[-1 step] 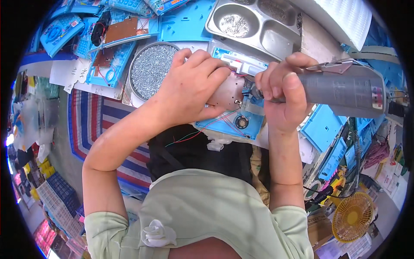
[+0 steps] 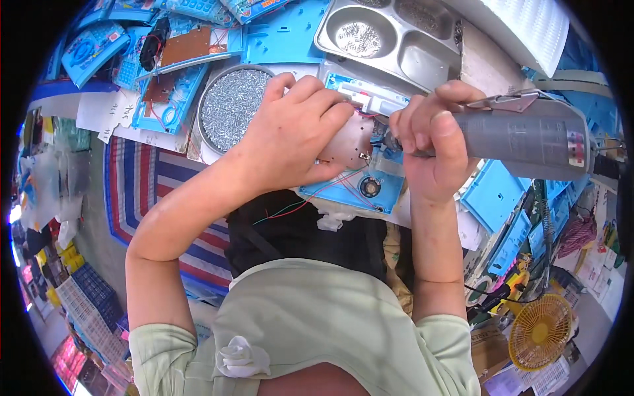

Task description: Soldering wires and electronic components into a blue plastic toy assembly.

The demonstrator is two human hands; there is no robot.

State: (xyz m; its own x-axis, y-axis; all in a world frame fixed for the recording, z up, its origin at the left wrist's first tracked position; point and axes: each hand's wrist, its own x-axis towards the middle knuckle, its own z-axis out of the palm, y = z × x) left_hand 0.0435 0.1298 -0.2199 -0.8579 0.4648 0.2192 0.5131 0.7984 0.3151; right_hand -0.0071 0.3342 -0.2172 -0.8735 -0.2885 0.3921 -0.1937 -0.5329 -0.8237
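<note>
One left hand is lying spread across a brown circuit board; one right hand is clasping a grey power screwdriver.

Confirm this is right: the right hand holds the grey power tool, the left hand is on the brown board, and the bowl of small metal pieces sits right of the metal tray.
No: the head view shows the bowl left of the metal tray. The right hand does hold the grey power tool, and the left hand is on the brown board.
</note>
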